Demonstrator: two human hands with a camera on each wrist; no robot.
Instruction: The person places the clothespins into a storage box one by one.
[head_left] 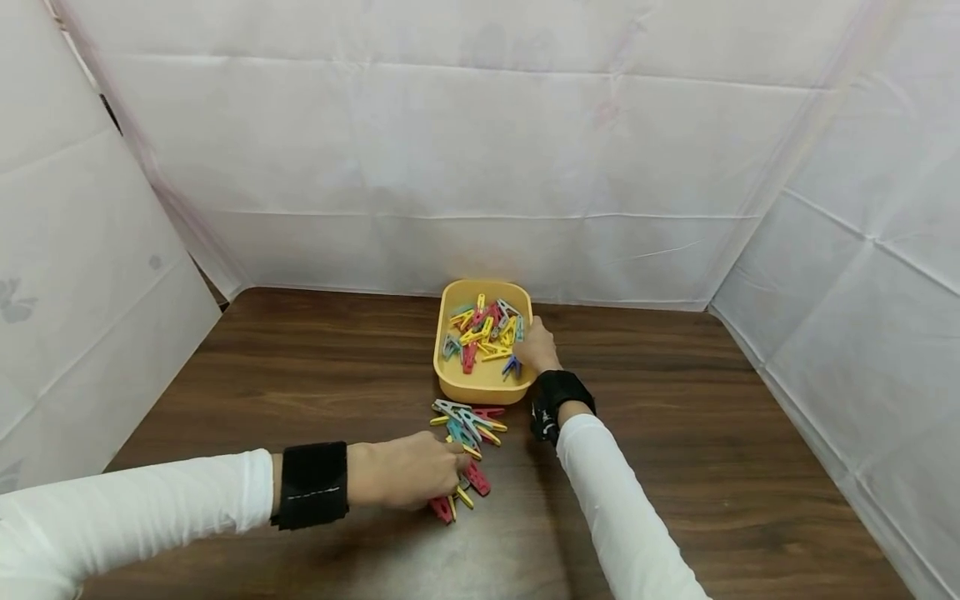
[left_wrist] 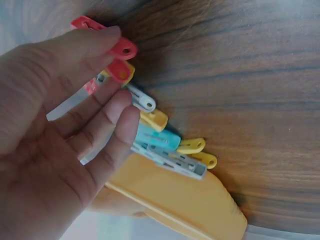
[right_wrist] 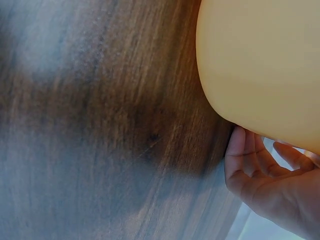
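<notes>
A person's left hand (head_left: pixel 405 471) lies with relaxed fingers on a heap of coloured clothespins (head_left: pixel 467 429) on the wooden counter (head_left: pixel 315 367), just in front of a yellow tub (head_left: pixel 480 385). The right hand (head_left: pixel 536 347) curls around the tub's right rim, beside more pins (head_left: pixel 483 329) inside.

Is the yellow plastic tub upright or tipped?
Upright: the yellow plastic tub sits flat on the wooden table, colourful clothes pegs inside.
</notes>
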